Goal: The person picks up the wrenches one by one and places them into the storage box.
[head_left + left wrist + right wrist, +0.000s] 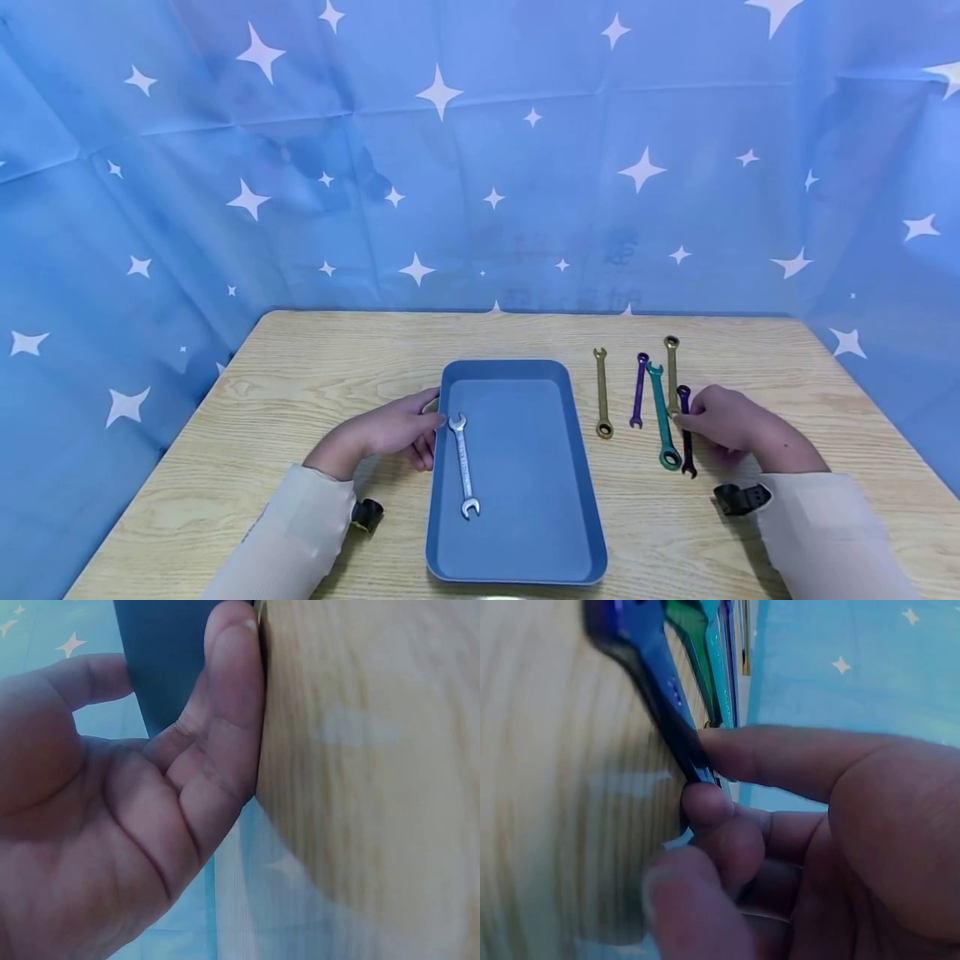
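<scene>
My left hand grips the left wall of a blue tray, its thumb over the rim and its fingers outside. The left wrist view shows the tray wall between thumb and fingers. A silver open-end wrench lies inside the tray, near that thumb. On the right, my right hand pinches a dark purple wrench near its middle. In the right wrist view, this dark wrench passes between thumb and fingertips. Beside it lie a green wrench and a gold wrench.
A purple wrench and another gold wrench lie between the tray and the green one. Everything rests on a wood-grain table. A blue cloth with white stars hangs behind the table and along its sides.
</scene>
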The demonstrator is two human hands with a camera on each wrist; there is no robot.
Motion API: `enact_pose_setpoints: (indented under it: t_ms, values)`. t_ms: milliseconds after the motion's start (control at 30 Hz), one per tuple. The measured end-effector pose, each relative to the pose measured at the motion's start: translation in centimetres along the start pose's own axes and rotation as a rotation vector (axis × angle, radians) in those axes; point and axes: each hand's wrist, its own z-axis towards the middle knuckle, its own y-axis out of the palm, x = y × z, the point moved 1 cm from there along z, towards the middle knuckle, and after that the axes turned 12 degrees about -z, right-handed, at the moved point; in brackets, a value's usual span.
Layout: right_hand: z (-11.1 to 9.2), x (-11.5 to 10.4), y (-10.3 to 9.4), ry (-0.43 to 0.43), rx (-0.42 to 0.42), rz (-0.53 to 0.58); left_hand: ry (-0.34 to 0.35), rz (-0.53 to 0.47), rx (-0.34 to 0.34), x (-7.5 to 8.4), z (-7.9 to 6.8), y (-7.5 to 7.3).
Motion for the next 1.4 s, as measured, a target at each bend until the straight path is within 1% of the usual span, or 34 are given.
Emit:
enact_pose_setpoints:
  t_ms: [167,467,633,900,1200,1267,1400]
  values:
    - [-0.02,-0.11,0.11,0.006,-0.033,0.038,-0.001,-0.002,0.006,-0.01,-0.03,0.02]
    - [0.10,0.01,0.38,0.023,-0.059,0.112,-0.007,-0.003,0.003,-0.01,0.02,0.00]
    - [0.10,0.13,0.31,0.026,-0.062,0.117,-0.005,-0.008,-0.006,0.02,0.02,0.01]
    - [0.31,0.32,0.15,0.052,-0.068,0.114,-0.006,-0.012,-0.004,0.06,0.01,-0.06]
    - [0.15,0.05,0.08,0.039,-0.094,0.134,-0.012,-0.015,0.001,0.07,-0.06,-0.06]
    - [0.07,0.00,0.00,0.023,-0.080,0.107,-0.009,-0.013,0.001,0.07,-0.06,-0.04]
    - [-0.03,-0.05,-0.27,-0.001,-0.014,0.044,-0.008,-0.009,-0.001,0.07,-0.03,-0.04]
